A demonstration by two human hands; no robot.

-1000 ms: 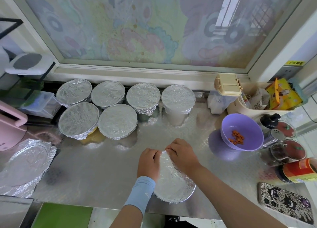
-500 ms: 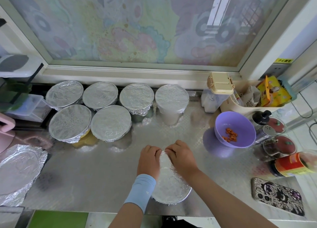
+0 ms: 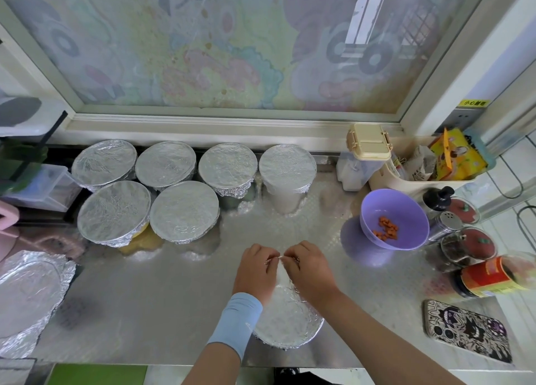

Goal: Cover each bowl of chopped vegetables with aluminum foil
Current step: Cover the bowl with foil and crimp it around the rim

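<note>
- The steel counter (image 3: 162, 297) carries everything. We work at its near edge, to the left of the purple bowl (image 3: 406, 207) and closer to us than it.
- The six covered bowls (image 3: 184, 210) stand in two rows far to the left of the purple bowl. Their foil lies flat and is tucked under the rims, so we take them as the model for our result.
- A loose foil sheet (image 3: 26, 294) lies much further left of the purple bowl, at the end of the counter. It already has a round form pressed into it, and we judge it is ready for another bowl.
- The bowl in hand (image 3: 287, 321) sits left of the purple bowl and nearer to us, well apart from it. Its foil cover (image 3: 285, 306) is folded down on the near side. We judge that only the far side is not yet finished.
- The purple bowl is uncovered and holds a few orange pieces (image 3: 385, 229).
- The left hand (image 3: 255, 271) and the right hand (image 3: 309, 271) meet at the far rim of the bowl in hand. The fingers of both are curled, and each pinches the raised edge of the foil cover.
- We advise a light pull, because thin foil tears easily. We fold the edge over the rim, then slide the hands apart along the rim and press as we go.
- We keep the bowl steady, because it stands close to the counter's near edge.
</note>
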